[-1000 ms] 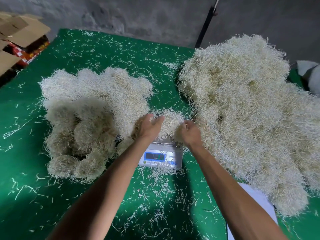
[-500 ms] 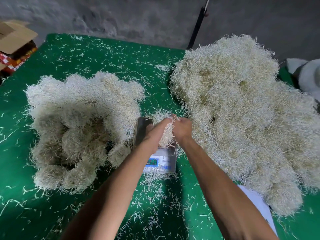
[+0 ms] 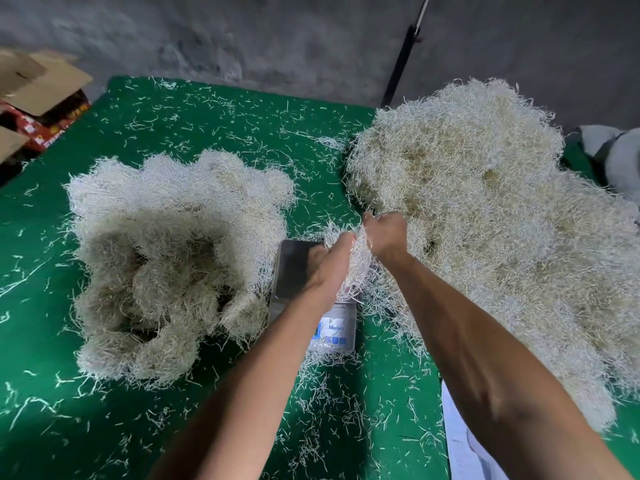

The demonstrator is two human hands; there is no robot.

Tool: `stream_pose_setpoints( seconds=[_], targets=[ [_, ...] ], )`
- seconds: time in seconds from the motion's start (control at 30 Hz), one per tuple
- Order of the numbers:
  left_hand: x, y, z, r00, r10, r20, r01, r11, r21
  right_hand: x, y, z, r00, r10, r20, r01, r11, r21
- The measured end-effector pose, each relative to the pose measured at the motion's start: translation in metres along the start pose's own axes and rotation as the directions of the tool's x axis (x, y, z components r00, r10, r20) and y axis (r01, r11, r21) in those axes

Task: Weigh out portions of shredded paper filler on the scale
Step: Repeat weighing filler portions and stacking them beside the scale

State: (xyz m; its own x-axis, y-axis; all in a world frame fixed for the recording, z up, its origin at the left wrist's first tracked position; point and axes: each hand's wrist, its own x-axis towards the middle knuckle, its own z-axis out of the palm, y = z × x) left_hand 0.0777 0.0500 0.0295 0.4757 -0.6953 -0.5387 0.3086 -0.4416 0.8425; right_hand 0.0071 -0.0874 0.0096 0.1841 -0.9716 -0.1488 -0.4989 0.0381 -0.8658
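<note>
A small digital scale (image 3: 292, 271) with a bare steel platform sits mid-table on the green cloth (image 3: 207, 116). Above its right side I squeeze a wad of shredded paper filler (image 3: 358, 263) between both hands. My left hand (image 3: 329, 266) grips the wad from the left, and my right hand (image 3: 384, 233) grips it from the right. A big loose heap of filler (image 3: 485, 220) lies to the right. A pile of balled portions (image 3: 166, 265) lies to the left of the scale.
Loose paper shreds litter the cloth. Cardboard boxes (image 3: 38, 81) stand at the far left edge. A white sheet (image 3: 464, 445) lies at the front right. A black pole (image 3: 403, 60) leans on the grey wall, and white sacks (image 3: 613, 150) sit at far right.
The portion that lay spread on the scale has been gathered and lifted off the platform. Both hands have closed together round it, and the steel platform now shows bare.
</note>
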Motion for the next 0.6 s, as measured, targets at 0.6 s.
stream_pose_setpoints(
  seconds=[0.6],
  targets=[
    [0.007, -0.015, -0.074, 0.990, -0.096, -0.104, 0.074, 0.978, -0.197, 0.020, 0.023, -0.074, 0.926, 0.357, 0.123, -0.377, 0.888, 0.262]
  ],
)
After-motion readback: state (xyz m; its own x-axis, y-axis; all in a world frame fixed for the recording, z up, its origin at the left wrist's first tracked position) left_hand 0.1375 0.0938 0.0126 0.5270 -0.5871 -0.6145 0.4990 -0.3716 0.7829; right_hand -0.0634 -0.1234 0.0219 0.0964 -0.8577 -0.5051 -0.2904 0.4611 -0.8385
